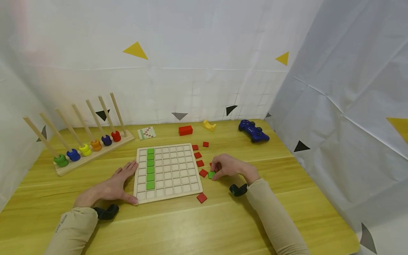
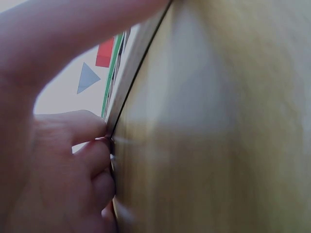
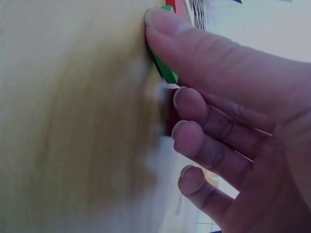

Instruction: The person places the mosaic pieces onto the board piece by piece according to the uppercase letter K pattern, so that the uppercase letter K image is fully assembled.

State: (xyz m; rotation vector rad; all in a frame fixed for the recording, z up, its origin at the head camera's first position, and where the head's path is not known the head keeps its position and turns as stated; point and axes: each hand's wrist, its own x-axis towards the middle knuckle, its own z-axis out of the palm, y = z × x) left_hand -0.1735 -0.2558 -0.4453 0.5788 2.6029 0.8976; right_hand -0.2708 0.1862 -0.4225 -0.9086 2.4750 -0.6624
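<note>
A pale wooden grid board (image 1: 173,171) lies on the table, with a column of green tiles (image 1: 150,168) near its left side. My left hand (image 1: 127,180) lies flat on the table, its fingers against the board's left edge; in the left wrist view my left hand (image 2: 63,170) touches that edge (image 2: 129,87). To the right of the board my right hand (image 1: 215,173) pinches a green tile (image 1: 211,175) that rests on the table. The right wrist view shows the thumb and fingers of my right hand (image 3: 170,51) on the green tile (image 3: 166,73). Several red tiles (image 1: 203,173) lie beside the board.
A peg stand with coloured rings (image 1: 89,148) stands at the back left. A small card (image 1: 146,132), a red block (image 1: 185,130), a yellow piece (image 1: 209,125) and a blue game controller (image 1: 253,131) sit along the back. White cloth walls enclose the table (image 1: 197,226).
</note>
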